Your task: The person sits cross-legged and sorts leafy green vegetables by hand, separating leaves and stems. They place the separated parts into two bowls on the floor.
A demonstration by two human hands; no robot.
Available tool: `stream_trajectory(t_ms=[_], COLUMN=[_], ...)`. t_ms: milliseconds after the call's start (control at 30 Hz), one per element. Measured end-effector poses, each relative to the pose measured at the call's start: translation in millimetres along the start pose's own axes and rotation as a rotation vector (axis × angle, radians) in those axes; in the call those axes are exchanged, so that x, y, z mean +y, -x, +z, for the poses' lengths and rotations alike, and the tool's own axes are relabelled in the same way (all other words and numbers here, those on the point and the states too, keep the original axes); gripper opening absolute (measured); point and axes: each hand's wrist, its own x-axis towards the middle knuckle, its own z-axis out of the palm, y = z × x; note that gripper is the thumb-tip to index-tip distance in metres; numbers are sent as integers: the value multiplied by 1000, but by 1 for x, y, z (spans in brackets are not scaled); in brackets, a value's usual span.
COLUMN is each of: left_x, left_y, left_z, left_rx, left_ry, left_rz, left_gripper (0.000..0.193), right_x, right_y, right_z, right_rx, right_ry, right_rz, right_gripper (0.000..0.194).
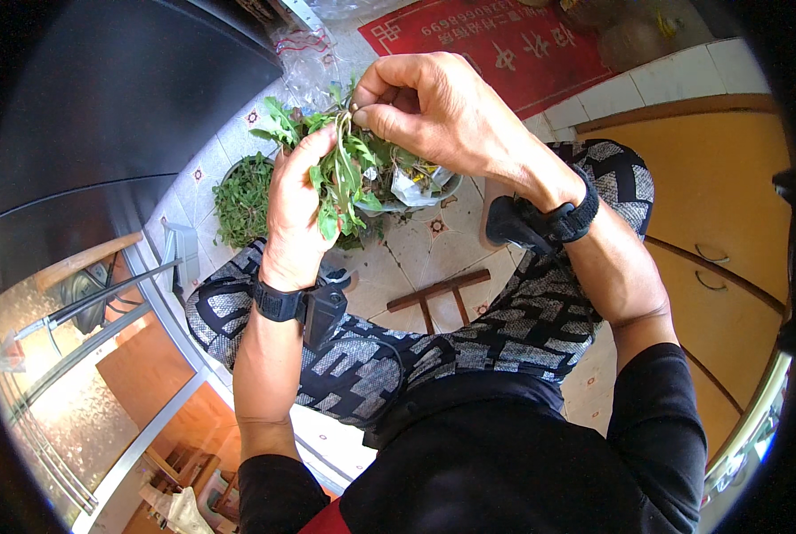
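Observation:
My left hand (299,193) holds a bunch of leafy greens (346,167), its thumb against the stems and jagged leaves spreading on both sides. Above and to the right, my right hand (431,113) pinches the thin pale stem ends between thumb and index finger. Below the hands on the floor stands a basin (453,188) with plant scraps and a white crumpled wrapper (415,190), partly hidden by the greens and hands. A heap of small-leaved greens (243,203) lies left of my left hand, in a round container whose dark rim shows only in part.
A red mat with writing (438,40) lies beyond the hands, near clear plastic bags (304,67). A wooden stool (438,292) shows between my legs. Yellow cabinet doors (718,187) stand at right, a dark glossy appliance (117,100) at upper left, and a metal-framed glass door (171,414) at lower left.

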Motion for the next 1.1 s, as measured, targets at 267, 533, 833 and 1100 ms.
stream_trajectory(t_ms=[267,533,833,1100], left_x=[7,17,13,16], left_y=[-5,4,-1,2], left_z=[28,15,16,15], left_rx=[96,104,95,66], left_ry=[-435,-268,-236,-252], left_rz=[503,220,255,196], left_gripper=[35,18,14,14], right_x=[3,7,11,19], right_y=[2,1,-4,-5], right_z=[-1,-2,-1,0], right_rx=[-14,-61,86,19], right_ry=[200,141,152,287], right_rz=[-61,-59,-377,-472], right_gripper=[20,13,12,12])
